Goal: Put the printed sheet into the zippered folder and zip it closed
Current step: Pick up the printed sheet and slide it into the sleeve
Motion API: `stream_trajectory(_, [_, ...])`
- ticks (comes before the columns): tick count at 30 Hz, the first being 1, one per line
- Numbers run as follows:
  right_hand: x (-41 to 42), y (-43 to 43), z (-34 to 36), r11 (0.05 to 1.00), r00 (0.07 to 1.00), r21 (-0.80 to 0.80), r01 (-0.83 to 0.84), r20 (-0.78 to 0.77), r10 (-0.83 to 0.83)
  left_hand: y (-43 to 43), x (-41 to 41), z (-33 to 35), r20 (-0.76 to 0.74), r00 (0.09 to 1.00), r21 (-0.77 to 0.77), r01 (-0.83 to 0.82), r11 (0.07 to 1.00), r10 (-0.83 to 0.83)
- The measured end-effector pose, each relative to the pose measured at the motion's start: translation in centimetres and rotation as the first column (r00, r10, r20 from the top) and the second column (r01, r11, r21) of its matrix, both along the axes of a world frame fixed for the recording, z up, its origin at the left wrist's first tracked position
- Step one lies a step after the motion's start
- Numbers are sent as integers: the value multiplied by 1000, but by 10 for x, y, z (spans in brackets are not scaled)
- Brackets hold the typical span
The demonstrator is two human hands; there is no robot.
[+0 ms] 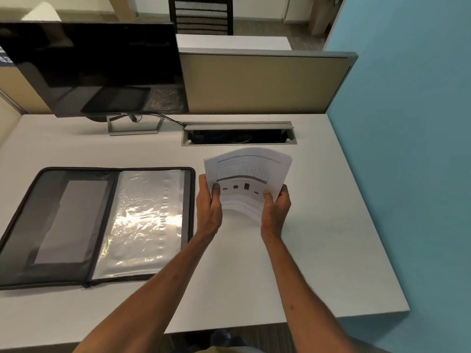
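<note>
The printed sheet (248, 171) is white with grey lines and small black blocks. It is held above the desk, bowed in the middle. My left hand (209, 205) grips its lower left edge and my right hand (276, 207) grips its lower right edge. The zippered folder (76, 225) lies open flat on the desk to the left of the sheet. It is black, with a grey pocket on its left half and shiny clear plastic sleeves (142, 220) on its right half. Its zipper pull (86, 286) sits at the near edge.
A dark monitor (96, 70) on a metal stand (135, 126) is at the back left. An open cable tray (238, 135) is set into the white desk (318, 225) behind the sheet. A tan partition (262, 85) borders the back, a blue wall (407, 149) the right.
</note>
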State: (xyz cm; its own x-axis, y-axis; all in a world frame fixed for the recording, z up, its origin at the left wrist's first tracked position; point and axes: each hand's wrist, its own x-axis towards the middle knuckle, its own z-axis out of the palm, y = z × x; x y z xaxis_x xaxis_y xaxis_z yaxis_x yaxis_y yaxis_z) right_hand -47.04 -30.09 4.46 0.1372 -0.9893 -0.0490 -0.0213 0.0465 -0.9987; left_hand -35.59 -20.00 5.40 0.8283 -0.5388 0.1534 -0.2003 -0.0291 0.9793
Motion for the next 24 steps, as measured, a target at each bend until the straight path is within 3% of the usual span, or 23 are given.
stream_trajectory(6, [-1, 9, -16, 996, 998, 78, -43, -52, 47, 5, -1, -24, -8, 996, 110, 88, 990, -88])
stream_trajectory(11, [11, -5, -9, 998, 987, -17, -68, -145, 65, 6, 19, -15, -11, 997, 132, 78, 988, -78])
stream_trajectory(14, [27, -8, 1, 985, 962, -28, -168, -221, 158, 18, 38, -10, 0, 1000, 178, 18, 984, -18])
stream_trajectory(17, [50, -7, 6, 948, 910, 131, -289, -268, 315, 37, 59, -6, -28, 998, 232, -49, 971, 57])
stream_trajectory(20, [74, -4, 12, 873, 874, 327, -363, -206, 441, 64, 84, -4, -74, 992, 289, -73, 955, 98])
stream_trajectory(24, [105, 10, 14, 780, 803, 387, -492, -144, 578, 103, 118, -3, -139, 980, 305, -97, 948, 145])
